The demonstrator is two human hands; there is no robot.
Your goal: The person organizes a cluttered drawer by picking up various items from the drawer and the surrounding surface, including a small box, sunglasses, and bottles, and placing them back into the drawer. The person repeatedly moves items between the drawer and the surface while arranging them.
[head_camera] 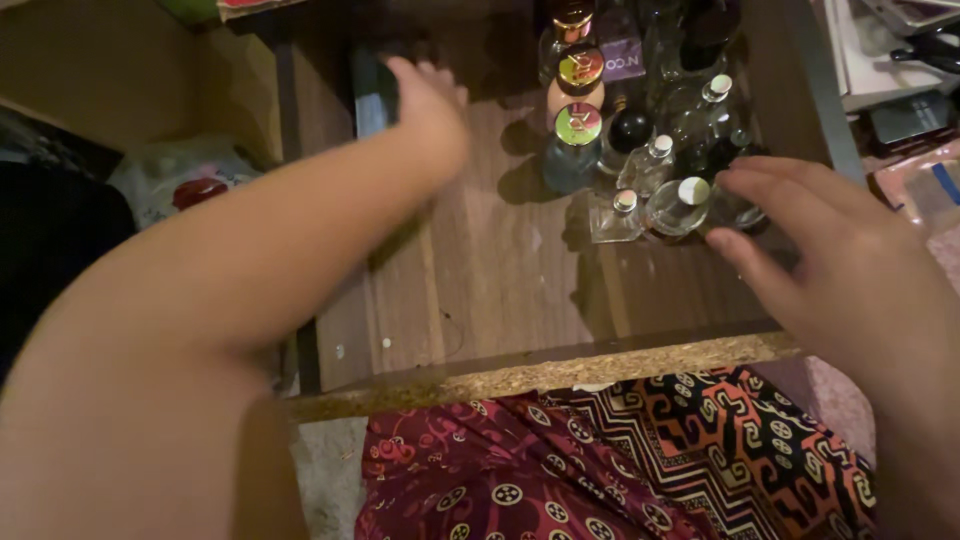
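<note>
Bottles (640,150) of glass, small and capped, stand clustered at upper right of the wooden bench (500,280) — contents not discernible. Right hand (820,240), right of frame, open with fingers spread, fingertips just beside a clear round bottle (680,205). Left hand (425,100), upper centre, reaches to a dark flat object (372,95); grip cannot be told — blurred. Patterned red cloth (600,460) along bottom edge.

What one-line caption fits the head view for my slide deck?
Left hand reaches a dark box; right hand hovers by clustered glass bottles on a wooden shelf.
</note>
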